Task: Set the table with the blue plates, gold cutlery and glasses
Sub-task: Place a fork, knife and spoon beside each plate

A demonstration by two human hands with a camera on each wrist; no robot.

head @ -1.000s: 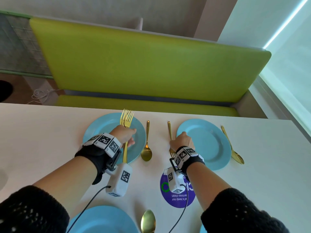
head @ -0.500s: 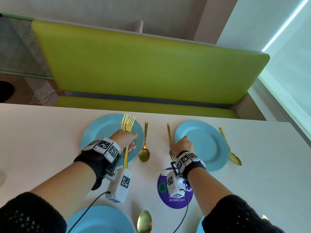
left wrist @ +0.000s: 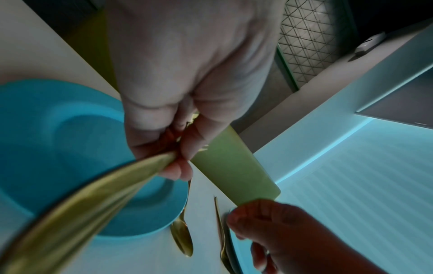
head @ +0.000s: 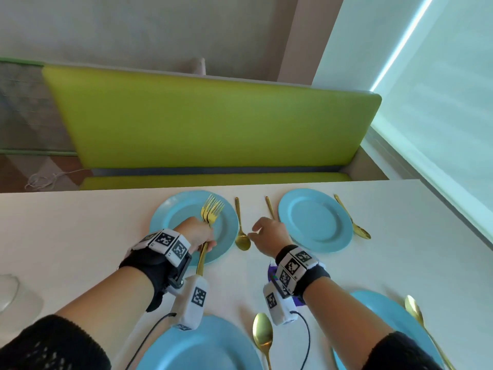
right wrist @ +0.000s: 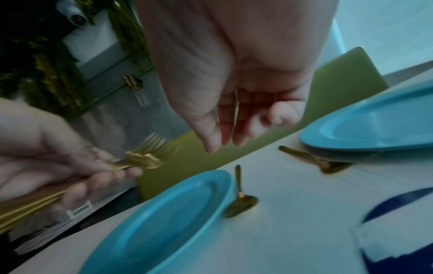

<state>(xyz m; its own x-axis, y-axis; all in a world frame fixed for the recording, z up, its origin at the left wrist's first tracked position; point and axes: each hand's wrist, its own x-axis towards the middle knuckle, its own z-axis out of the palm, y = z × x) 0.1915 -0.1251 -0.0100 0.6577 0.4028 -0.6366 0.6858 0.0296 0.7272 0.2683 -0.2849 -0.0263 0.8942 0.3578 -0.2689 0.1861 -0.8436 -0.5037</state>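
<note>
My left hand (head: 198, 233) grips a bunch of gold forks (head: 210, 212) above the far left blue plate (head: 170, 217); the handles (left wrist: 82, 200) run back past my wrist. My right hand (head: 266, 232) hovers with loose, empty fingers (right wrist: 225, 129) over the table between the two far plates. A gold fork (head: 270, 206) lies on the table just left of the far right blue plate (head: 314, 220), partly hidden by that hand. One gold spoon (head: 241, 231) lies right of the left plate and another spoon (head: 354, 222) right of the right plate.
Two more blue plates (head: 202, 345) (head: 378, 316) sit at the near edge, each with a gold spoon (head: 262, 335) (head: 416, 316) beside it. A purple round sticker (head: 298, 300) is under my right wrist. A clear glass (head: 8, 292) stands at the left. A green bench (head: 213, 124) runs behind the table.
My right hand has let go of the fork beside the far right plate and lifted away to the left, fingers now loose. My left hand still holds the forks.
</note>
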